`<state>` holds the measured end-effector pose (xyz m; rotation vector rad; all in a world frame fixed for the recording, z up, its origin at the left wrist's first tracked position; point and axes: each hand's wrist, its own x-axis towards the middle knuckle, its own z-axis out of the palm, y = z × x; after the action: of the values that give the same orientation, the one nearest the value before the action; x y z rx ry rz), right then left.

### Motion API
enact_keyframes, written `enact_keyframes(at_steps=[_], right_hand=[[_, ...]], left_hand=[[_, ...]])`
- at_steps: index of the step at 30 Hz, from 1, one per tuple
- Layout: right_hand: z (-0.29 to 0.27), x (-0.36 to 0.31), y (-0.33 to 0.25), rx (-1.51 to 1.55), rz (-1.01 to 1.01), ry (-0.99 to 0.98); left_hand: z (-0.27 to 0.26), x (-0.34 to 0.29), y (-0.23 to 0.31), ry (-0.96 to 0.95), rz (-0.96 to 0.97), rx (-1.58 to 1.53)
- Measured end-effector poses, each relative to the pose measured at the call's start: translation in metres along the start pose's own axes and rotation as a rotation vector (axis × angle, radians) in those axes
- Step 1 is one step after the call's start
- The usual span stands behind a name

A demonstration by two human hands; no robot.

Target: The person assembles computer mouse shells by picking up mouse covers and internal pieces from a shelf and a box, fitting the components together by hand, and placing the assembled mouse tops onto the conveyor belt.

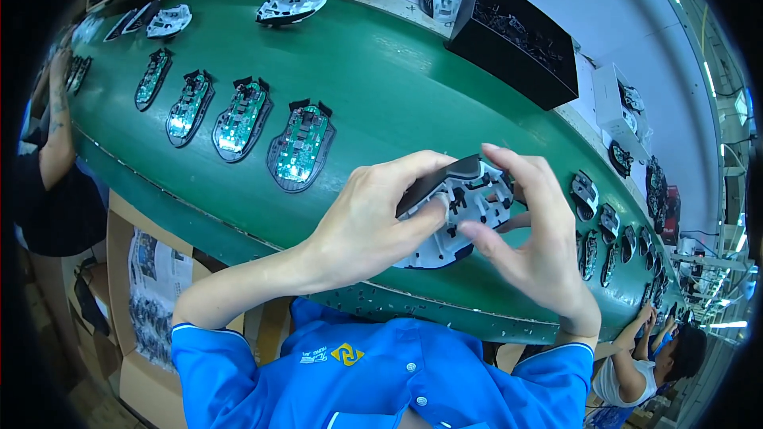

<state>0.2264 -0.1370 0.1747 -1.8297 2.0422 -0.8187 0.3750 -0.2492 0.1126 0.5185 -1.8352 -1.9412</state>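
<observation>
At the left edge of the frame, another person's arm (57, 131) is showing beside the green table (397, 103). In the upper left, a white shell (168, 24) is lying, and below it four circuit boards (302, 147) on dark bases are forming a slanting row. Near the upper edge, a white-and-black boat-like piece (292, 6) is resting. Just right of centre, the left hand (362, 218) is grasping the open device shell (447, 253), its thumb reaching inside and partly covering it. The right hand (540, 226) is curving around the other side; I cannot tell whether it is gripping. Behind, a large black box (517, 40) is standing in the upper right. Farther right, several dark-and-white units (584, 195) are lying along the table.
</observation>
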Motion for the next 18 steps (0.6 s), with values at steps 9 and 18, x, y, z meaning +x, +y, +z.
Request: enact_keyframes(at_steps=[9,18], right_hand=[[0.03,-0.01,0.007,0.117,0.048,0.169],[0.064,-0.023,0.01,0.192,-0.002,0.365]], left_hand=[[0.001,0.007,-0.008,0.221,0.184,0.065],[0.003,-0.006,-0.007,0.06,0.166,0.013]])
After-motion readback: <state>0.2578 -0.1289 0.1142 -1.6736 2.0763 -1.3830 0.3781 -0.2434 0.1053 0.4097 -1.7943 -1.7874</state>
